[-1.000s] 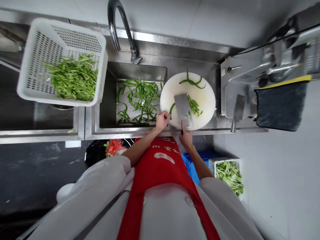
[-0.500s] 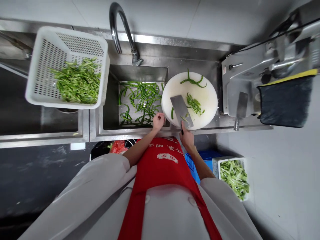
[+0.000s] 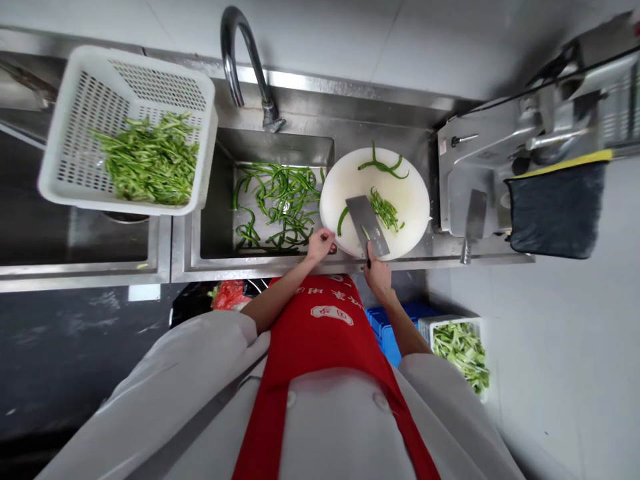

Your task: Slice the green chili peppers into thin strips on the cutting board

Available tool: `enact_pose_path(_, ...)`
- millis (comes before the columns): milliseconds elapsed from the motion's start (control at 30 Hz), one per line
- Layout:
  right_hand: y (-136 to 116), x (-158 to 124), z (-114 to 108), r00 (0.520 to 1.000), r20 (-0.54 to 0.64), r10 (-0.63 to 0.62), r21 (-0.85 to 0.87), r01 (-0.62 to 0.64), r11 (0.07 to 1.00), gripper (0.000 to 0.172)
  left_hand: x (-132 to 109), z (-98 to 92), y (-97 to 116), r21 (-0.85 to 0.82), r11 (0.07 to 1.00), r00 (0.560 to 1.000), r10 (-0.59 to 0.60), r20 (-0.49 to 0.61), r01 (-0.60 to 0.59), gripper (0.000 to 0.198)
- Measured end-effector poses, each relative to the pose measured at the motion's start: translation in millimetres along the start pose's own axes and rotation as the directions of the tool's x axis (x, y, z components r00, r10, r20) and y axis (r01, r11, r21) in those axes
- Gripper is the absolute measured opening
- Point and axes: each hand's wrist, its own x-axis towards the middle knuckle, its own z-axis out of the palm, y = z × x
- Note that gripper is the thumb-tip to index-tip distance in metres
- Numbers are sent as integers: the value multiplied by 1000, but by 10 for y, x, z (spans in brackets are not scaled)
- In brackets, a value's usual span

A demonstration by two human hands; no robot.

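Cloth of a bright red apron with white printing (image 3: 320, 347) is nearest to the eye, between two wide white sleeves (image 3: 195, 353). Beyond it, the bare right hand (image 3: 379, 275) has its fingers wrapped around the dark handle of a broad, rectangular steel cleaver (image 3: 360, 212), whose blade lies slantwise above the oval white cutting board (image 3: 415, 200). One small light-green strip is on the blade. The bare left hand (image 3: 321, 245) is near the board's left edge, at the near right corner of the sink; its fingers are bent inward, and I cannot tell if something small is pinched in them. On the board, one curved, long green pepper (image 3: 342, 221) lies just to the left of the blade, and a small heap of cut green pepper strips (image 3: 384, 209) lies just to its right. To the left of the board, many long, thin green peppers (image 3: 277, 193) are scattered in the rectangular stainless-steel sink (image 3: 216, 213). Farther left, a white perforated plastic basket (image 3: 83, 157) contains a big heap of thin green strips (image 3: 155, 160). Well to the right, a second steel cleaver (image 3: 475, 213) lies apart from the board. On the far part of the board are several whole green peppers (image 3: 383, 166), grouped together, and behind the sink rises a curved chrome tap (image 3: 256, 63).
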Motion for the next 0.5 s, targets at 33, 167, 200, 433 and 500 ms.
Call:
enact_pose_path(33,-1,1,0,1000,-13,2,4,-2,1000,79,0,-47,-3,-7,1000,1000,-3,-15,3,23)
enact_pose_path(167,-25,-18,1,999,21,49,38,-50,998,78,-22,-265,-49,-35,999,996,-10,-85,7,22)
enact_pose_path(200,-34,-30,-1,998,27,51,45,-52,998,78,-29,-319,-69,-39,999,996,-20,-92,16,22)
enact_pose_path(433,-269,-115,67,1000,6,-20,14,20,1000,74,-19,-444,-183,-69,995,976,-85,-200,73,18)
enact_pose_path(500,-328,-115,86,997,63,-36,-11,37,999,74,-4,-411,-168,-76,996,976,-68,-207,53,15)
